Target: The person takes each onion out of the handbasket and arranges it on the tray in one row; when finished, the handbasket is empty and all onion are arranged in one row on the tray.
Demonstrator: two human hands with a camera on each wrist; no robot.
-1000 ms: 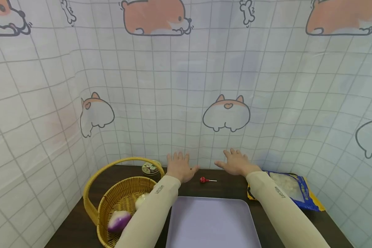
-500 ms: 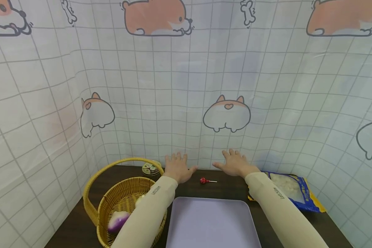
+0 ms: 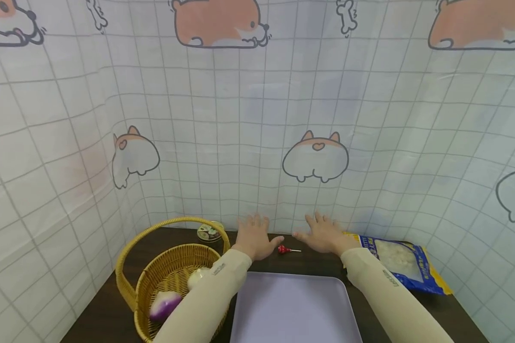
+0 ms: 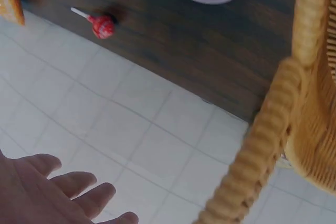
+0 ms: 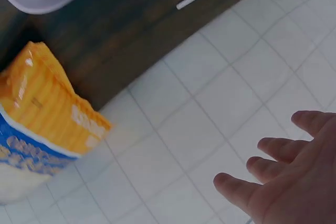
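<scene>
A red lollipop [image 3: 284,249] lies on the dark desk [image 3: 317,265], just nearer the person than the thumb tips and between the two hands, its candy end toward the left hand [image 3: 255,239] and its white stick toward the right hand [image 3: 325,237]. Fingers on both sides are spread, pointing away from the person, with nothing pinched; both wrist views show daylight between them and the candy. Over the last half second the hands have come closer together, the left shifting inward more than the right, and the right sliding back a little so that the yellow corner of a blue packaged bag [image 3: 402,261], right of the right fingers, is uncovered. That suggests the lollipop is now better flanked, though still unheld. Nearer the person than the fingers sits a lilac tray [image 3: 296,305]. Left of the left fingers stands a wicker basket [image 3: 167,271] containing a purple-and-white vegetable [image 3: 165,305] and a pale round one [image 3: 196,277], with a round tin [image 3: 206,233] behind its handle. A dog-print curtain [image 3: 249,119] hangs beyond the fingertips.
</scene>
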